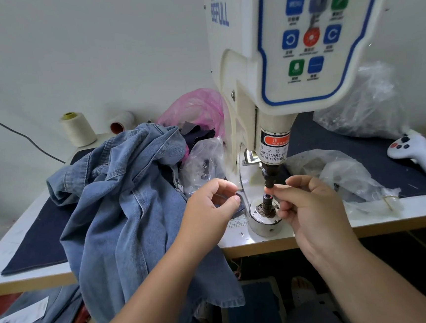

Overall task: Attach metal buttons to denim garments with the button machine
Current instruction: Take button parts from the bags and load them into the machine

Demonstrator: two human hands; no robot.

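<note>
A: Far left?
B: Two thread cones [78, 129] by the wall, one upright, one on its side. Dark cable [10, 127] hanging across the wall. Navy cloth mat [36, 243] over the white table [24, 278]

A: Garment?
B: Light-blue denim garment [133, 209], heaped on the mat left of the machine, draped over the table's front edge and hanging down. Pink plastic bag [197, 108] behind the heap. Clear bag of small metal parts [203, 162] wedged between denim and machine column

A: Left hand?
B: Left hand [210, 202] just beside the denim's right edge, fingers curled, thumb and forefinger close together. Pinching something or nothing: cannot tell, too small to see

A: Machine?
B: Button machine [275, 65], white, blue-bordered control panel up top, warning label on the ram. Upper punch [270, 175] above the lower die [266, 208], gap between them, red dot on the die top. No denim under the punch yet

A: Right hand?
B: Right hand [311, 204] right at the die, fingertips pinched in the gap just under the punch tip. Looks like gripping a small part, but the part itself hidden by the fingers, so cannot tell

A: Further right?
B: Crumpled clear bag [342, 175] just behind the right hand. Bigger clear bag [361, 104] against the wall. White handheld controller [422, 156] lying on the mat near the right edge
</note>
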